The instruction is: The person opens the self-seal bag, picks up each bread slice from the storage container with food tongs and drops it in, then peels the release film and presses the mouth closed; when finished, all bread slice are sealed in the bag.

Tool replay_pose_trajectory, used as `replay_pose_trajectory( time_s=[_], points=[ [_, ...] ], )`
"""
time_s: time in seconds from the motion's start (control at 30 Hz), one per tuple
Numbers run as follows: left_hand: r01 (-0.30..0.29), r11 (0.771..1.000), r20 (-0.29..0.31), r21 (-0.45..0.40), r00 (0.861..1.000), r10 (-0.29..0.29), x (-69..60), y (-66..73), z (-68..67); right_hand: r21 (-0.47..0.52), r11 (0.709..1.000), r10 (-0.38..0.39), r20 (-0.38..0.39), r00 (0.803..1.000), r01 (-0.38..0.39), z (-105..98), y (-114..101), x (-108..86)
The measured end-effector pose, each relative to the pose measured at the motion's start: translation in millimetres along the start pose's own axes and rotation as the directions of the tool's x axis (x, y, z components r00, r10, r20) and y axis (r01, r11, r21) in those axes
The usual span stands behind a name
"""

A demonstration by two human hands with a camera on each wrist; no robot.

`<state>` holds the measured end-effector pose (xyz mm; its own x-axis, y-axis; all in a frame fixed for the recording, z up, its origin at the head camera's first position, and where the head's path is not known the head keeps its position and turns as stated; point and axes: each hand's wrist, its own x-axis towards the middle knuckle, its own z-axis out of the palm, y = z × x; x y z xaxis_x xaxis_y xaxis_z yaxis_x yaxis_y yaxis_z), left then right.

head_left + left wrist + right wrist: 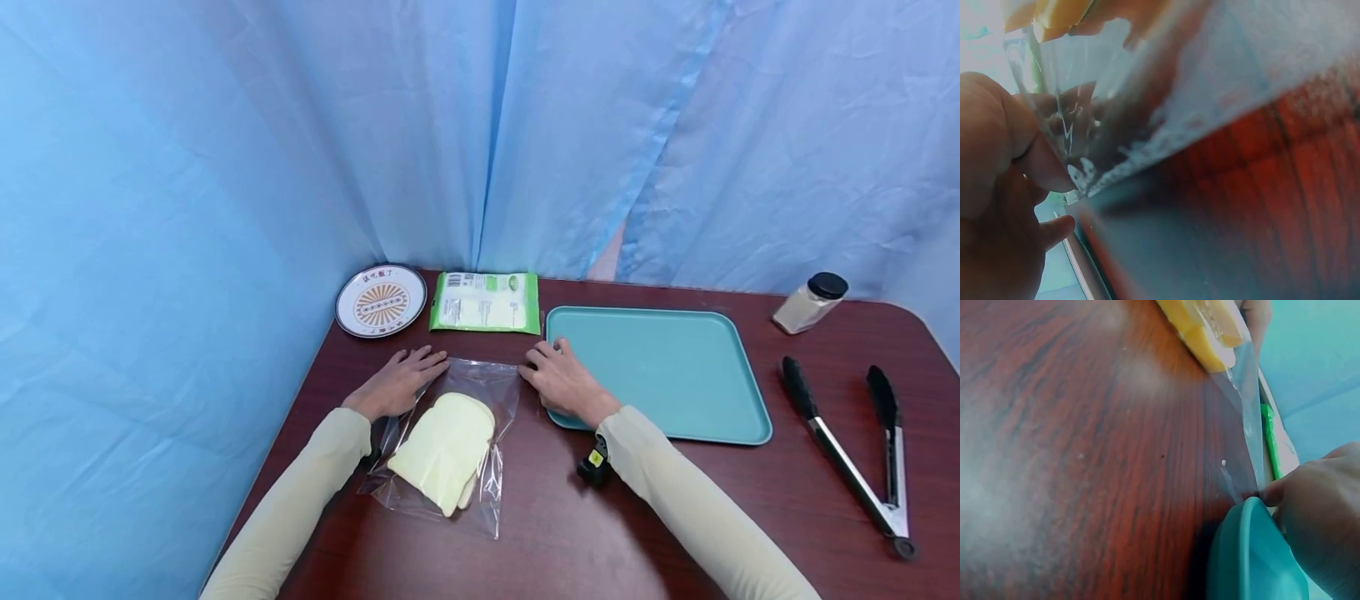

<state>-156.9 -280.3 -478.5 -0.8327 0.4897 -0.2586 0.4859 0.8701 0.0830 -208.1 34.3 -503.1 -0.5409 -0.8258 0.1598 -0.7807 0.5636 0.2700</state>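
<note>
A clear plastic bag (501, 385) lies on the table with stacked bread slices (446, 450) inside it. At the bag's far left corner is my left hand (393, 383); its thumb and fingers (1047, 162) pinch the plastic there. My right hand (562, 379), fingers curled, pinches the far right corner beside the tray's edge. In the right wrist view the plastic (1249, 406) runs taut up to that hand's thumb. The bread's yellowish crust (1200, 340) shows near the top of the same view. Some fingertips are hidden.
A teal tray (660, 375) lies right of the bag, under my right wrist. Behind are a patterned plate (381, 302) and a green-and-white packet (486, 302). Black-tipped tongs (851, 471) and a black-lidded jar (808, 304) are at right. Blue curtains (450, 125) border the table.
</note>
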Motion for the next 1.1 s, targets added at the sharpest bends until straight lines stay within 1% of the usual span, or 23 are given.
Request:
replay_pose_trajectory(
  time_s=[0.13,0.27,0.4,0.5,0.6,0.7,0.77,0.93,1.1],
  points=[
    [0.006,1.0,-0.002,0.001,1.0,-0.006,0.6,1.4,-0.1,0.012,1.0,0.009,-0.008,1.0,-0.009,-2.9,-1.3,4.6],
    [0.009,1.0,0.002,0.001,1.0,-0.009,0.6,1.6,0.6,0.055,0.998,0.016,-0.011,1.0,-0.015,-10.4,-5.5,14.0],
    [0.018,1.0,0.008,-0.002,1.0,-0.018,0.0,1.1,1.5,0.098,0.995,-0.021,-0.002,1.0,0.021,-15.8,-13.8,24.2],
    [0.02,1.0,0.006,0.002,1.0,-0.02,0.3,0.6,1.8,0.109,0.992,-0.06,0.026,0.998,0.057,-15.7,-21.3,28.4],
    [0.017,1.0,0.004,0.009,1.0,-0.017,1.0,0.0,2.4,0.095,0.993,-0.071,0.063,0.995,0.065,-13.0,-26.9,28.0],
    [0.012,1.0,-0.006,0.01,1.0,-0.012,1.5,-0.4,4.0,0.089,0.995,-0.056,0.097,0.994,0.048,-10.4,-29.0,24.0],
    [0.015,1.0,-0.01,0.01,1.0,-0.015,1.5,-0.4,5.0,0.108,0.994,-0.043,0.115,0.992,0.03,-8.8,-29.0,22.1],
    [0.01,1.0,-0.03,0.002,1.0,-0.01,1.7,-0.3,7.5,0.158,0.987,-0.029,0.112,0.993,0.011,-7.4,-27.6,20.2],
    [-0.012,1.0,-0.073,0.014,0.997,0.013,0.4,-0.2,9.7,0.164,0.986,-0.042,0.074,0.996,0.029,-9.0,-27.3,20.9]
  ],
)
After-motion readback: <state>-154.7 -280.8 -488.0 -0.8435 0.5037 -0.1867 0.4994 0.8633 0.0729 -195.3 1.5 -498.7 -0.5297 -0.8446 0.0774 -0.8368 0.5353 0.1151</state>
